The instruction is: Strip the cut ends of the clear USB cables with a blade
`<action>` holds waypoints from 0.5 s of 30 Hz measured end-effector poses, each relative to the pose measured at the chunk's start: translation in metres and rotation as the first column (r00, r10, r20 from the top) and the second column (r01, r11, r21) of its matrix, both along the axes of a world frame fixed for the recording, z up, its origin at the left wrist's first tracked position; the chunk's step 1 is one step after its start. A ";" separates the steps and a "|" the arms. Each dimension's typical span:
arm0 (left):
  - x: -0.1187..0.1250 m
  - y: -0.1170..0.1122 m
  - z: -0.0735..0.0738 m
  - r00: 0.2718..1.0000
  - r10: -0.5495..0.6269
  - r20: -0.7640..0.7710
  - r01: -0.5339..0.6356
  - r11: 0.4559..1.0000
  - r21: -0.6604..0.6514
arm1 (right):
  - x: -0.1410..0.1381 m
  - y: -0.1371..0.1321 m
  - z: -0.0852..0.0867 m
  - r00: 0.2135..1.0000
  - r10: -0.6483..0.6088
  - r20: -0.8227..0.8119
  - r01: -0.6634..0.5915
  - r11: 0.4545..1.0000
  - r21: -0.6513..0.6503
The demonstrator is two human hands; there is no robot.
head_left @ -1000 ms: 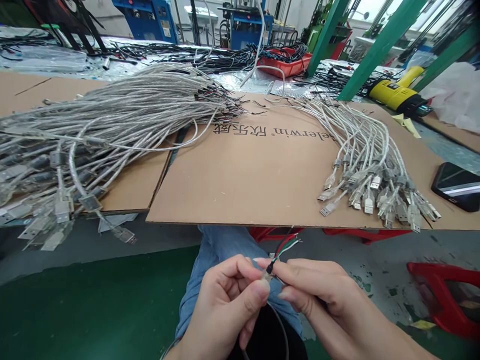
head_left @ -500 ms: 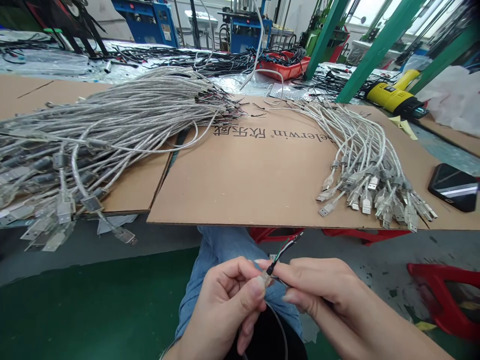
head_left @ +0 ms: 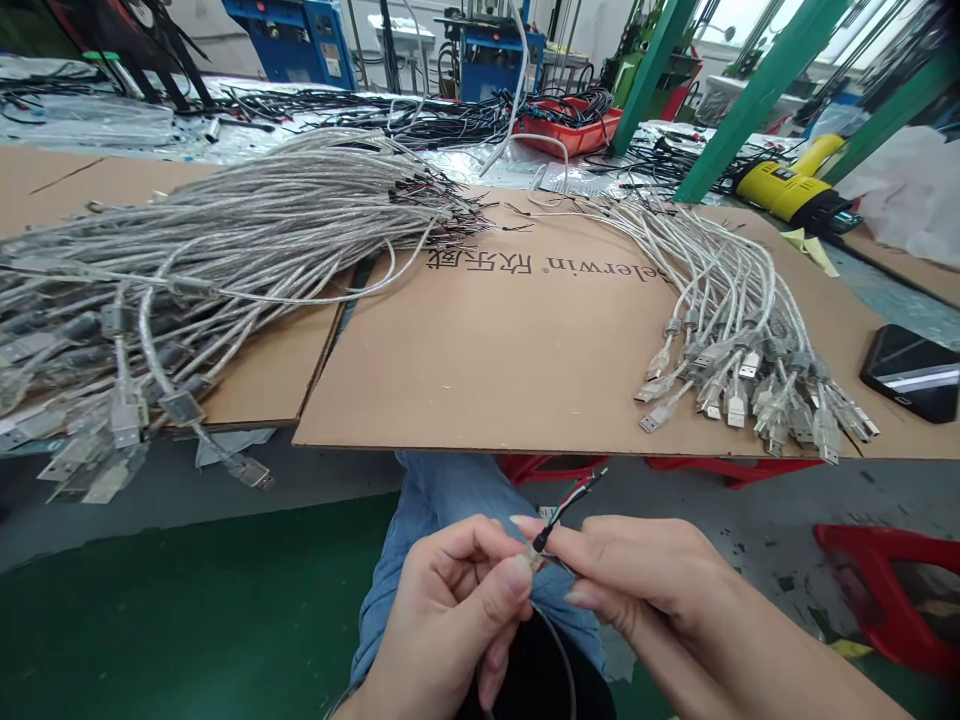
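My left hand (head_left: 457,605) pinches a clear-jacketed cable (head_left: 535,557) near its stripped end, between thumb and forefinger. Past the fingertips, a short black section leads into thin red, green, white and black wires (head_left: 577,494) that point up and right. My right hand (head_left: 660,580) is closed on a thin dark strand of wire (head_left: 559,564) that sticks out sideways from the cable end; its forefinger lies against the black section. Below the hands the rest of the cable hangs over my lap, partly hidden by the left hand.
A big heap of clear USB cables (head_left: 285,220) lies on cardboard (head_left: 480,370) at left, and a smaller bundle (head_left: 735,290) at right. Beside that bundle is a black phone (head_left: 911,372). Farther back are a yellow heat gun (head_left: 787,192), a red tray (head_left: 570,135) and green posts (head_left: 757,100).
Both hands keep nearly the same pose and grip. The wires at the cable end have turned slightly, with the red one showing more clearly. The view has shifted a little.
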State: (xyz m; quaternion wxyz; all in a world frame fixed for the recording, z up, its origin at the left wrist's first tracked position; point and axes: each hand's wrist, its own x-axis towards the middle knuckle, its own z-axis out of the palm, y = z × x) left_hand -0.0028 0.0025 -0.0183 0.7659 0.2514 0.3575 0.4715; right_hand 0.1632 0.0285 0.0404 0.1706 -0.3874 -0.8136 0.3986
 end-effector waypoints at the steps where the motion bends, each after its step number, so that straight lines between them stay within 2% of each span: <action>1: 0.000 0.000 0.001 1.000 0.006 -0.010 -0.006 1.000 0.006 | 0.000 -0.001 -0.001 1.000 -0.010 -0.019 0.010 1.000 0.018; 6: -0.002 0.000 -0.001 1.000 -0.024 0.020 0.024 1.000 -0.002 | -0.004 -0.001 -0.004 0.988 -0.054 -0.143 0.058 0.998 0.026; 10: -0.002 -0.001 -0.003 0.994 -0.047 0.104 0.052 0.997 -0.048 | -0.001 0.002 0.001 0.991 -0.028 -0.127 0.022 0.999 -0.050; 12: -0.001 0.000 -0.002 0.988 -0.046 0.145 0.056 0.996 -0.064 | 0.001 0.003 0.002 0.992 -0.032 -0.124 0.026 0.999 -0.047; 15: 0.002 0.003 0.001 0.983 -0.006 0.181 0.025 0.994 -0.102 | 0.003 0.000 -0.002 0.983 -0.122 -0.140 0.122 0.992 -0.011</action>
